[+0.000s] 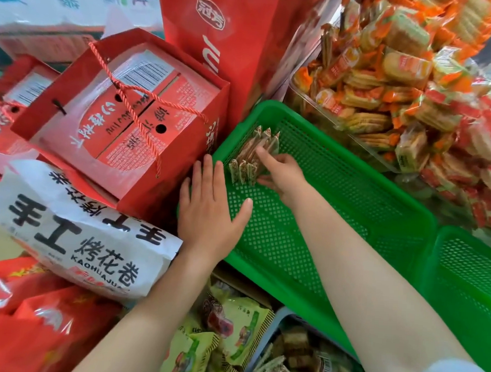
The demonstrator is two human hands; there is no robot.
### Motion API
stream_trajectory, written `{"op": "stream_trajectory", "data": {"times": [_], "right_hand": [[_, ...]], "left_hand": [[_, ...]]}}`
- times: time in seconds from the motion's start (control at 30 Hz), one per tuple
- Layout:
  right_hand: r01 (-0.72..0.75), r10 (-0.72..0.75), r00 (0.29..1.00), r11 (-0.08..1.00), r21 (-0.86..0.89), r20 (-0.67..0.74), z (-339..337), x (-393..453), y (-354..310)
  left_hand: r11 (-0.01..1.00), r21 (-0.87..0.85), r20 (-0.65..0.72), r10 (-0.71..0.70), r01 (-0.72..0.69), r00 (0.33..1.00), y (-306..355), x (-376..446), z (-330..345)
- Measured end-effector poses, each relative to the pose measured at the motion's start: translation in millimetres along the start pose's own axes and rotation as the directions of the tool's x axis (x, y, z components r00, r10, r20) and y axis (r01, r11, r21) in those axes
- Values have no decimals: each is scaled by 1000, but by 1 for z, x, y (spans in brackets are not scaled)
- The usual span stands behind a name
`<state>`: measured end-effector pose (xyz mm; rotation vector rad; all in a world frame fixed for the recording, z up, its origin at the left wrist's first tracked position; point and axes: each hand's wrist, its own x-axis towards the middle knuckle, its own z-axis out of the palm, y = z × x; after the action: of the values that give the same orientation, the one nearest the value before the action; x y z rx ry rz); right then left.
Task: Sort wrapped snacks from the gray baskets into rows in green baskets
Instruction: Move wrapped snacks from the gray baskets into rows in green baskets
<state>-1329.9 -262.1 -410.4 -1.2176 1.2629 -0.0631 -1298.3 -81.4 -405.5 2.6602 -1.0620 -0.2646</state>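
Left hand lies flat and relaxed on the green basket rim, holding nothing. Right hand pinches the snacks, standing in a row at the basket's far left corner. Gray basket sits below.

no bench or table surface shows — the goods rest on one another. the green basket sits tilted amid the heap, a second green basket at its right end, red gift boxes against its left wall, a clear tray of orange-wrapped biscuits beyond its far wall, a gray basket of snacks below its near edge.
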Motion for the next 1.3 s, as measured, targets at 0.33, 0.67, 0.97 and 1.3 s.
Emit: {"op": "stream_trajectory", "data": {"times": [0.33, 0.67, 0.97, 1.3], "right_hand": [[66, -84, 993, 978, 199, 80, -105, -202, 68], [-284, 256, 957, 924, -255, -138, -147, -311, 258], [-203, 173, 979, 808, -553, -105, -126, -319, 333], [-61, 4, 995, 795, -604, -96, -97, -318, 332]], "left_hand": [[993, -118, 31, 19, -15, 999, 2, -2, -16], [800, -309, 200, 583, -514, 787, 51, -205, -6], [863, -32, 579, 427, -504, 695, 12, -284, 28], [896, -70, 607, 386, -438, 695, 26, -280, 23]]}}
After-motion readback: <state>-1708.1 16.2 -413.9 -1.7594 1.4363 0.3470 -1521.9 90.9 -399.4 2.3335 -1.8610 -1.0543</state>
